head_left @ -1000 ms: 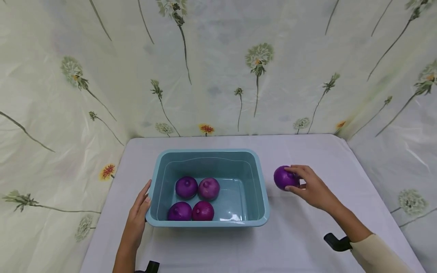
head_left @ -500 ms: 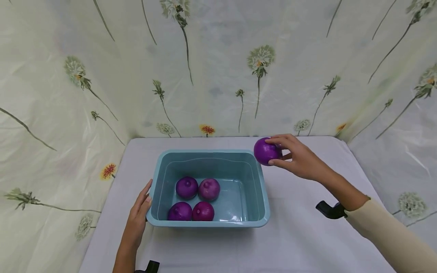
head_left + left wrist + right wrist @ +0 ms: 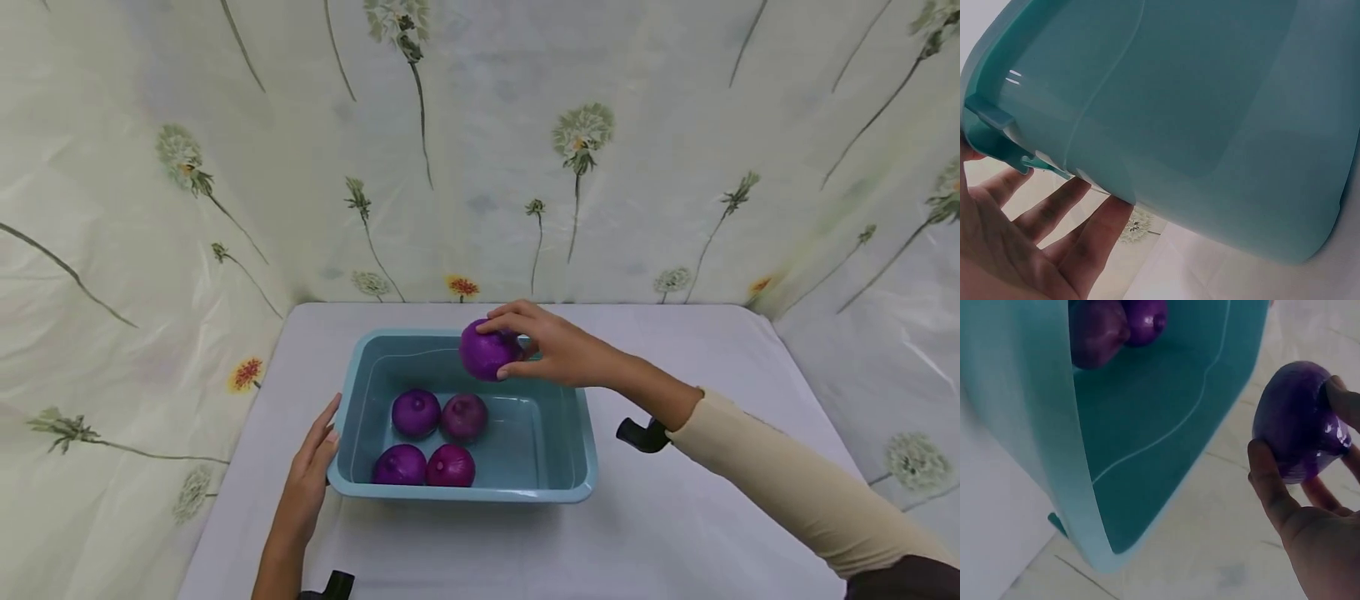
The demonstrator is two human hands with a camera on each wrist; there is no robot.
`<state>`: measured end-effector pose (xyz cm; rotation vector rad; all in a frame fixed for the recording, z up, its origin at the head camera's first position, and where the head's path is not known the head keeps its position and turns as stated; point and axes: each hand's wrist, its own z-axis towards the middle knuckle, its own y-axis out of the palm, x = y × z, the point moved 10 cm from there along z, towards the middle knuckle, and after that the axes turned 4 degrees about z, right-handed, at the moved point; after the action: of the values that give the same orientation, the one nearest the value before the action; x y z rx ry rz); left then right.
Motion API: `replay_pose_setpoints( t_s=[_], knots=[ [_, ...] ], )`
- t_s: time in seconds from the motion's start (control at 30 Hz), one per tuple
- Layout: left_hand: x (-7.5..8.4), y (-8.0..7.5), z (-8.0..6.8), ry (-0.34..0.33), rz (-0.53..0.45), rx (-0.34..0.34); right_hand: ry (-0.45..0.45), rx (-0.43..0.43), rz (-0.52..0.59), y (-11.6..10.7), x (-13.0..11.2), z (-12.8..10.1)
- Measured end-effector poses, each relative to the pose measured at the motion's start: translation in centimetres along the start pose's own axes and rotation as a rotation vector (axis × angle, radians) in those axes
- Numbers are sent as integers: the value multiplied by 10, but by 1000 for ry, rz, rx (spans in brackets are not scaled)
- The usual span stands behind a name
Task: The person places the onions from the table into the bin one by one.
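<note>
Four onions [image 3: 432, 439] already lie in the tub [image 3: 576, 467] steadied at nine o'clock by the flat-fingered left hand [image 3: 309, 483], while a fifth onion [image 3: 486, 351], grasped by the right hand [image 3: 558, 350], probably needs lowering and releasing.

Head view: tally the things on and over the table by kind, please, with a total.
Purple onions: 5, with four in the tub and one held over it by the right hand
Teal plastic tub: 1, with the left hand against its left wall
Total: 6

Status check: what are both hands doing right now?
Right hand grips purple onion above blue tub. Left hand flat against tub's side. Four onions inside; right half free.
</note>
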<state>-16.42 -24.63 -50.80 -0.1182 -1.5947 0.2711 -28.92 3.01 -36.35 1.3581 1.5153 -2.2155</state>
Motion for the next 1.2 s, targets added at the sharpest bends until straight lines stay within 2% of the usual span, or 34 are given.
replay_pose_setpoints(
  t_s=[0.2,0.37,0.7,0.93,1.2],
  knots=[
    [0,0,0,5,-5,4,-51,-83,9,29,-3,15],
    [-1,2,0,-4,-4,1,-61,-153,-4,47,-1,15],
    [-4,1,2,-8,10,9,-74,-259,-17,67,3,12],
    [-4,-2,2,10,-3,5,-40,-380,-84,87,11,17],
    [-4,-1,3,10,-10,-6,-41,-461,-95,100,12,23]
  ],
)
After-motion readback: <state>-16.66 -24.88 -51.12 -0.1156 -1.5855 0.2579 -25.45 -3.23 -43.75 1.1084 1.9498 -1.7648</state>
